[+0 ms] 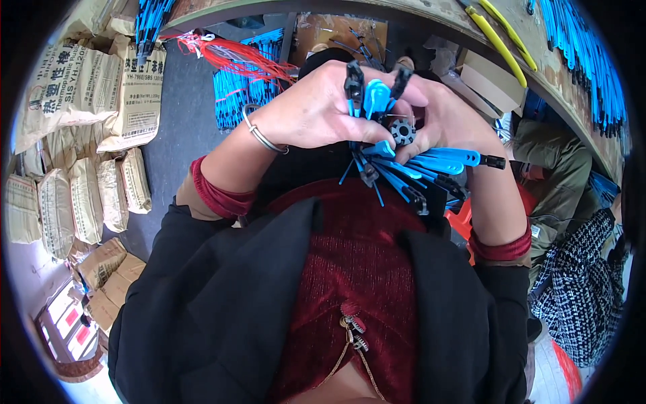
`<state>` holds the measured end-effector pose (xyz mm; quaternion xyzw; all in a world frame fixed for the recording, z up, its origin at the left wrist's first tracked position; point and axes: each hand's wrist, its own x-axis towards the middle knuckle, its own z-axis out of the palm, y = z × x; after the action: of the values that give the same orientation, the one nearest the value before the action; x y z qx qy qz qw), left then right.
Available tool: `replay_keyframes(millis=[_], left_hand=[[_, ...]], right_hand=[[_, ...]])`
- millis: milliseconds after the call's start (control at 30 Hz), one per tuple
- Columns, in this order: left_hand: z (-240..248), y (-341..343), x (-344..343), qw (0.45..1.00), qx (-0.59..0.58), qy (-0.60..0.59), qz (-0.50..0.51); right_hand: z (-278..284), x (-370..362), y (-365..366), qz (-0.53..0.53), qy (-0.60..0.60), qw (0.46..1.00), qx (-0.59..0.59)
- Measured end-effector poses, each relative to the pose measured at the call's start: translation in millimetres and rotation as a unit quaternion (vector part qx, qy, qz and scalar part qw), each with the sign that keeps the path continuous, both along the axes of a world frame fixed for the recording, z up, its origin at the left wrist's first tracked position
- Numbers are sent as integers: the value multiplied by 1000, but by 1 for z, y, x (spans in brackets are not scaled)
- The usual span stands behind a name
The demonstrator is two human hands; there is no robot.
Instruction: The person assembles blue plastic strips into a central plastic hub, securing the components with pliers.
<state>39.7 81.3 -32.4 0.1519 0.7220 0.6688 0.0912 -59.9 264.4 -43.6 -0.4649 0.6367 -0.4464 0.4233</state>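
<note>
Both my hands meet in front of my chest, fingers curled around a cluster of blue plastic strips with black ends. My left hand (330, 111) is closed, its thumb pressed against blue strips (378, 99) that stand up between the hands. My right hand (444, 118) is closed too, its thumb and fingers around a black notched round piece (404, 131). More blue strips (444, 160) fan out below and to the right of the hands, black tips outward. Where the strips join inside the grip is hidden by my fingers.
Ahead runs a wooden bench edge (431, 15) with yellow-handled pliers (498, 42) and blue strips (585, 64). Red ties (239, 59) lie over bundled strips at the left. Paper sacks (74, 94) stand far left. Another person's legs (555, 168) are at the right.
</note>
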Motion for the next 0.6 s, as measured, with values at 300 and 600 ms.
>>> replay_keyframes(millis=[300, 600], left_hand=[[40, 3, -29, 925, -119, 360, 30], [-7, -6, 20, 982, -33, 66, 172]], right_hand=[[14, 24, 2, 21, 54, 998, -26], [-8, 28, 7, -211, -35, 977, -17]])
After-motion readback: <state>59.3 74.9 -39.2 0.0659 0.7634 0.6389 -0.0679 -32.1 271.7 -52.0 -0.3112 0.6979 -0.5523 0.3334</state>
